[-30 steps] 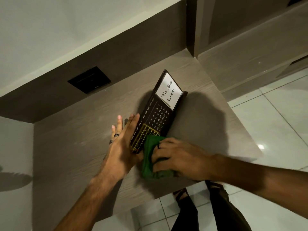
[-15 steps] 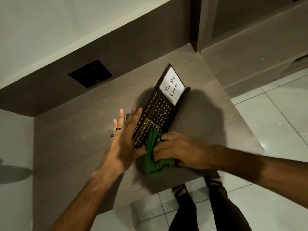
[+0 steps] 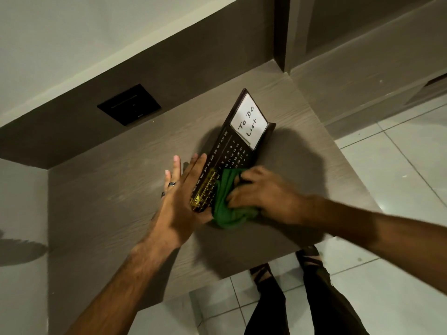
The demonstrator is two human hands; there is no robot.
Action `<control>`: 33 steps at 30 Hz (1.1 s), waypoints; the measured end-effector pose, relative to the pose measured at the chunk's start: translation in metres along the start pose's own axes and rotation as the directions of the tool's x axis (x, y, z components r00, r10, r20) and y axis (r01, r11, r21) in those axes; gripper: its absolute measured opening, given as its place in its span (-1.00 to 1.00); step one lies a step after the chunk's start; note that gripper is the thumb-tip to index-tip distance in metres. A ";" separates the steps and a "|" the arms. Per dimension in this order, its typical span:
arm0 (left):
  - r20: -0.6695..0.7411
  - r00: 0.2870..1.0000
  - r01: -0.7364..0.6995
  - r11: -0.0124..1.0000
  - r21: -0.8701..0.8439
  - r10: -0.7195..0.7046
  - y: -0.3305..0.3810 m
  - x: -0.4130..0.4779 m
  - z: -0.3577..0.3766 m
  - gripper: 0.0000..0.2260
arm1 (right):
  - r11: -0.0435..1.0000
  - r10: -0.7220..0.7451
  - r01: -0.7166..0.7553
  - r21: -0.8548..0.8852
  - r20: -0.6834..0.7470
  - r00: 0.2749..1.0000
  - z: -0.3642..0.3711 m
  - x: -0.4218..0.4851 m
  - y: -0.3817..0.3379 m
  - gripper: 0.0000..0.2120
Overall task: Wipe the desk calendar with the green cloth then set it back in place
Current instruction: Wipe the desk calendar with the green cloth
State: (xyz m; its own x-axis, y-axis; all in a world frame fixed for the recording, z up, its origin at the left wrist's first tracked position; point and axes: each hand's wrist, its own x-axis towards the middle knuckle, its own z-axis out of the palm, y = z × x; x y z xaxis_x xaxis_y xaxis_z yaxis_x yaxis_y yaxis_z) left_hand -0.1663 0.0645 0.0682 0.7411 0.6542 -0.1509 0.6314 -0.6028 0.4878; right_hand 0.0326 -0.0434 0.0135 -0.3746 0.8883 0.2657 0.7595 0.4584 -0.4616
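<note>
A dark desk calendar (image 3: 229, 151) stands slanted on the grey wooden desk (image 3: 108, 201), with a white "To Do List" card at its far end and a gold slider frame near its close end. My left hand (image 3: 180, 204) lies flat against the calendar's left edge with fingers stretched out, thumb under its near corner. My right hand (image 3: 261, 194) presses a bunched green cloth (image 3: 226, 201) onto the lower right of the calendar's face. The cloth hides part of the date grid.
A black wall socket plate (image 3: 129, 108) sits on the dark back panel. The desk's front edge runs close under my arms, with white floor tiles (image 3: 399, 170) and my legs (image 3: 302, 298) below. A dark cabinet corner (image 3: 283, 39) rises at the desk's far right.
My right hand has slid the green cloth up the calendar face from its near end. The left hand keeps bracing the left edge.
</note>
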 end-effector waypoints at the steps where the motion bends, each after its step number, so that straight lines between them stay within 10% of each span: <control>1: -0.003 1.000 0.005 1.000 -0.007 -0.005 0.001 0.001 0.000 -0.02 | 0.999 0.041 -0.041 0.002 -0.027 0.999 -0.008 -0.002 0.016 -0.72; 5: 0.006 1.000 0.015 0.999 -0.035 -0.015 0.001 0.001 0.003 0.00 | 0.958 0.272 -0.285 -0.033 -0.210 0.939 -0.034 -0.008 0.055 -0.74; 14: 0.034 0.999 -0.033 0.999 -0.003 0.033 0.000 0.005 0.004 -0.02 | 0.995 -0.030 0.023 0.097 0.071 0.997 -0.003 0.000 0.000 -0.76; 26: 0.014 1.000 -0.004 0.998 -0.056 0.005 0.008 0.008 0.002 -0.02 | 0.946 0.321 -0.325 0.000 -0.165 0.933 -0.047 -0.026 0.082 -0.70; 31: 0.011 1.000 -0.026 0.998 -0.057 0.027 0.005 0.005 0.001 -0.07 | 0.779 0.601 -0.625 0.056 -0.353 0.717 -0.066 -0.037 0.126 -0.55; 33: 0.008 1.000 -0.027 0.998 -0.056 0.028 0.003 0.003 0.002 -0.05 | 0.848 0.509 -0.530 0.033 -0.329 0.795 -0.058 -0.028 0.104 -0.57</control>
State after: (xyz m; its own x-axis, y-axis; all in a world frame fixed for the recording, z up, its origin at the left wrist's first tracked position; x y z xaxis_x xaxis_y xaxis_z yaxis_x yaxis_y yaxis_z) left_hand -0.1618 0.0638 0.0671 0.7602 0.6335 -0.1442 0.5972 -0.5938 0.5392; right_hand 0.1530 -0.0220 0.0070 0.2641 0.9303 0.2546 0.8248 -0.0810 -0.5596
